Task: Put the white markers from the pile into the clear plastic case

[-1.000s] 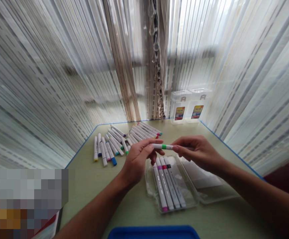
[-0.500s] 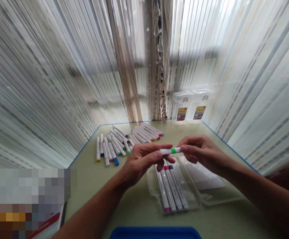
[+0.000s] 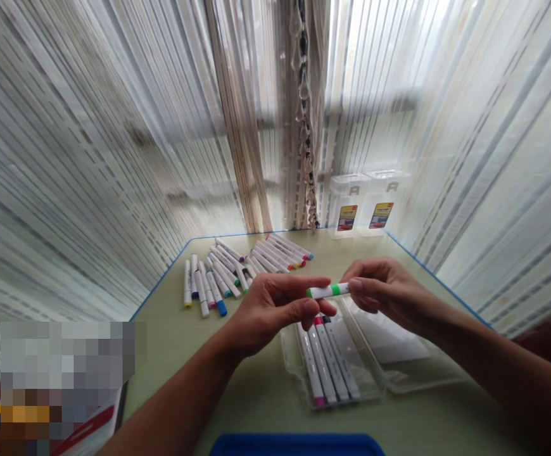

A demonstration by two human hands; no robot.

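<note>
Near the far edge of an open clear plastic case [image 3: 363, 373], my right hand [image 3: 380, 282] pinches a white green-banded marker [image 3: 322, 292], my left hand [image 3: 272, 308] curving around its other end, grip unclear, seemingly orienting it, which next calls for steadiness

Left of the clear case [image 3: 354, 354], a bare forearm [image 3: 183, 396] is narrowing toward the left hand [image 3: 268, 310] — slender-fingered — while right of that case, another bare forearm [image 3: 470, 345] is tapering into the right hand [image 3: 382, 285].
</note>
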